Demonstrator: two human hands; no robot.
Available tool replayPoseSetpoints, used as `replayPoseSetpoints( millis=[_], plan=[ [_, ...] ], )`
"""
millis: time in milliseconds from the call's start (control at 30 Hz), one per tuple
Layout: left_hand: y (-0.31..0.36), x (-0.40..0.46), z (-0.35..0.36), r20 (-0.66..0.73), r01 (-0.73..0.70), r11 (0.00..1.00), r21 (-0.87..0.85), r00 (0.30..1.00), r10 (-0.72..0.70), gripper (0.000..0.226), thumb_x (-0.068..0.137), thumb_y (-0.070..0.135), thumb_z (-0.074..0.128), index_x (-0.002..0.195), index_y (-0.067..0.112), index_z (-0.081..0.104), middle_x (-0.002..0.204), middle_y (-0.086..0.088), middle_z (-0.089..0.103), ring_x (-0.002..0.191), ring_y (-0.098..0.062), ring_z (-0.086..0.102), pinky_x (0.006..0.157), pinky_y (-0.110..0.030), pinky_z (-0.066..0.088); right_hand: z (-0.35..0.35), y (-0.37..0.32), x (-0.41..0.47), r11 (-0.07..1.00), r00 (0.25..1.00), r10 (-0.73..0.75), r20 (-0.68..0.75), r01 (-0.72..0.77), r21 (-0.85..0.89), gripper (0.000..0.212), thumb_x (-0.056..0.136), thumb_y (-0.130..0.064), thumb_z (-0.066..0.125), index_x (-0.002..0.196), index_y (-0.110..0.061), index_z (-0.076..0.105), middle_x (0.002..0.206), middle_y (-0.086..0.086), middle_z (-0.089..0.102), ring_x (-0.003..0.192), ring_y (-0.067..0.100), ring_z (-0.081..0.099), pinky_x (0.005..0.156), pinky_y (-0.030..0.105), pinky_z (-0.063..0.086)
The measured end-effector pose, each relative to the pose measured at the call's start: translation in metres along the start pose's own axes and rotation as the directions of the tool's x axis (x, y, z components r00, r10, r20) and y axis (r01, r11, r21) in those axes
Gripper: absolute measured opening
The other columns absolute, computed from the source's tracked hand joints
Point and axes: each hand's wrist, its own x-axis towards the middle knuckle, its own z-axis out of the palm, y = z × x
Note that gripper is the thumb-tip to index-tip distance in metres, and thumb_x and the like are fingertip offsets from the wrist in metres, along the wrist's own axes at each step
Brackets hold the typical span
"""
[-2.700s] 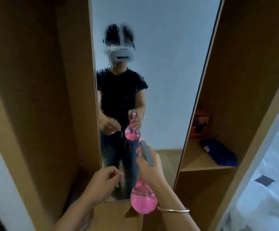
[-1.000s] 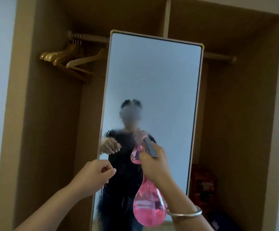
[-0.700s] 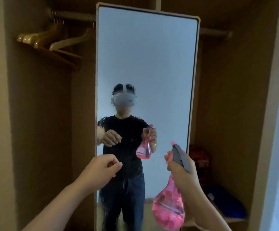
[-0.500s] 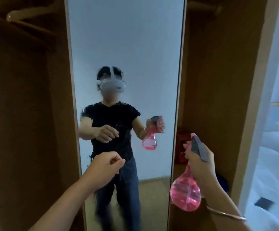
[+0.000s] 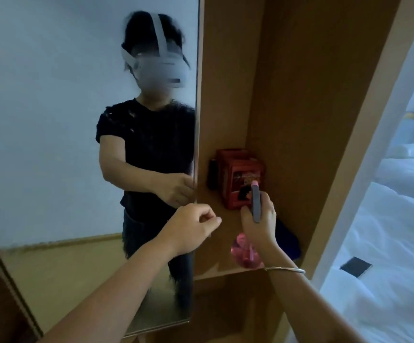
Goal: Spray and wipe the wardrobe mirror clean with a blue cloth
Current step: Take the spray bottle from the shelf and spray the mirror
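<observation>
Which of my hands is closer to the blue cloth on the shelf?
Right. The right hand, gripping the spray bottle, hovers beside the blue cloth; the left hand is farther left, by the mirror.

1. The left forearm comes in from the lower left, bare, and rises toward the middle of the view.
2. The left hand (image 5: 191, 229) is held in the air with its fingers curled into a loose fist, thumb against the forefinger; it grips nothing that can be seen.
3. The right forearm comes up from the lower right, with a thin metal bangle (image 5: 285, 269) round the wrist.
4. The right hand (image 5: 259, 222) is seen from the back, fingers wrapped round the neck of a pink spray bottle (image 5: 244, 256), which it holds upright, head uppermost.
5. The two hands are near each other but apart, at about the same height.
</observation>
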Motion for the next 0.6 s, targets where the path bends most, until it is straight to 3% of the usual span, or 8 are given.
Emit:
replayPoseSetpoints(
  millis=[167,333,467,600],
  plan=[
    [0.000,0.040,0.045,0.033,0.099,0.995,-0.003,0.995,-0.099,0.023,0.091,0.037,0.053,0.075,0.022,0.061,0.067,0.006,0.063,0.073,-0.022,0.066,0.073,-0.038,0.055,0.013,0.045,0.030,0.993,0.985,0.118,0.124,-0.115,-0.034,0.042,0.079,-0.017,0.058,0.119,-0.015,0.050,0.108,0.007,0.056,0.094,0.025,0.057,0.076,0.042,0.052],
    [-0.008,0.066,0.069,0.044,0.165,0.986,-0.013,0.985,-0.165,0.024,0.092,0.035,0.052,0.073,0.022,0.059,0.067,0.006,0.061,0.068,-0.016,0.061,0.070,-0.033,0.052,0.029,0.076,0.049,0.974,0.945,0.220,0.242,-0.200,-0.105,0.050,0.083,-0.021,0.057,0.130,-0.024,0.041,0.120,0.007,0.051,0.104,0.024,0.055,0.089,0.051,0.047],
    [-0.015,0.080,0.081,0.046,0.191,0.982,-0.009,0.981,-0.190,0.028,0.094,0.031,0.052,0.068,0.023,0.055,0.064,0.007,0.055,0.068,-0.012,0.057,0.071,-0.029,0.048,0.039,0.096,0.052,0.985,0.942,0.167,0.290,-0.148,-0.085,0.056,0.077,-0.030,0.054,0.131,-0.025,0.041,0.118,0.007,0.053,0.105,0.023,0.055,0.089,0.050,0.047],
    [-0.022,0.090,0.088,0.062,0.190,0.982,0.003,0.980,-0.190,0.029,0.094,0.031,0.051,0.065,0.026,0.053,0.065,0.006,0.054,0.067,-0.011,0.055,0.072,-0.030,0.048,0.045,0.108,0.058,0.984,0.944,0.178,0.279,-0.176,-0.033,0.041,0.079,-0.027,0.057,0.118,-0.023,0.045,0.098,0.004,0.053,0.085,0.019,0.057,0.078,0.051,0.050]
  ],
)
